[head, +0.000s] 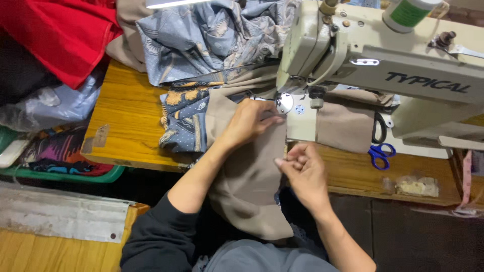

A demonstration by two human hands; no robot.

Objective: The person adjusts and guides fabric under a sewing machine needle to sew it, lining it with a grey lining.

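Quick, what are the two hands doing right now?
Left hand: open, pressing flat on the beige cloth.
Right hand: fingers closed, pinching the beige cloth's edge.

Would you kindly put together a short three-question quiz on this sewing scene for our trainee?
1. True or false: the left hand lies flat on the beige fabric near the sewing machine.
2. What does the right hand pinch?
A. the blue-handled scissors
B. the beige fabric's edge
C. the red cloth
3. What colour is the wooden table?

Key:
1. True
2. B
3. Yellowish brown
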